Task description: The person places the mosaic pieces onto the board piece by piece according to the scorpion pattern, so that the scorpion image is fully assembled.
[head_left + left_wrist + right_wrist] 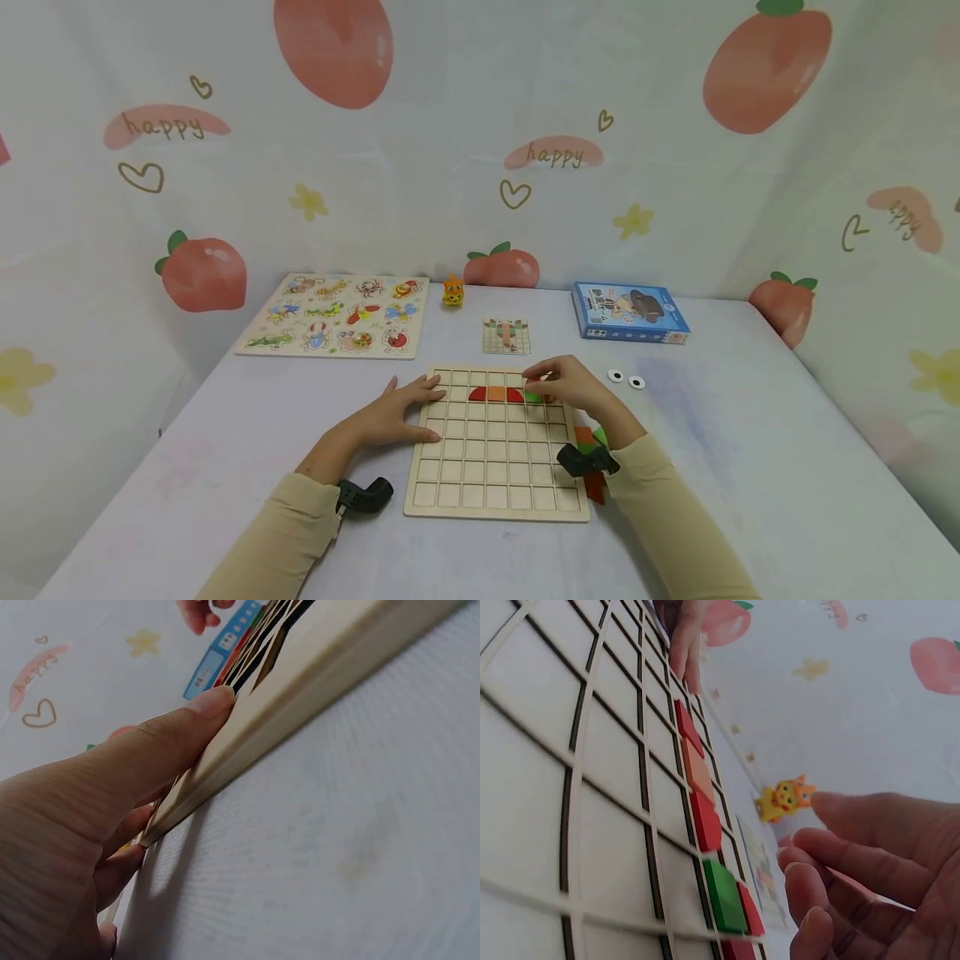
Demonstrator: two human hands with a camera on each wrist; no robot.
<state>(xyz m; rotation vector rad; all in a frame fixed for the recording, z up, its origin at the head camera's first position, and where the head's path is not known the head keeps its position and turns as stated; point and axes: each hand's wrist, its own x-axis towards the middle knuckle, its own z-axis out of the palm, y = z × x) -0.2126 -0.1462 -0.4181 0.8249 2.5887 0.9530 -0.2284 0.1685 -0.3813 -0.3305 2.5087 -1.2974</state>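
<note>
A wooden grid board (476,475) lies flat on the table. In its second row from the back sit a red rounded tile (477,394), an orange square tile (496,394), another red rounded tile (514,395) and a green tile (533,398). More red tile (751,909) shows beside the green one in the right wrist view. My left hand (393,412) rests on the board's left edge, thumb and fingers spread. Over the far right corner hovers my right hand (566,385), loosely curled beside the green tile, with nothing visible between its fingers.
Loose orange, green and red tiles (595,487) lie by the board's right edge, partly under the right wrist. Two eye discs (615,376) lie farther right. Behind stand a pattern card (506,337), a blue box (630,312), an insect puzzle board (337,317) and a small orange-yellow figure (453,292).
</note>
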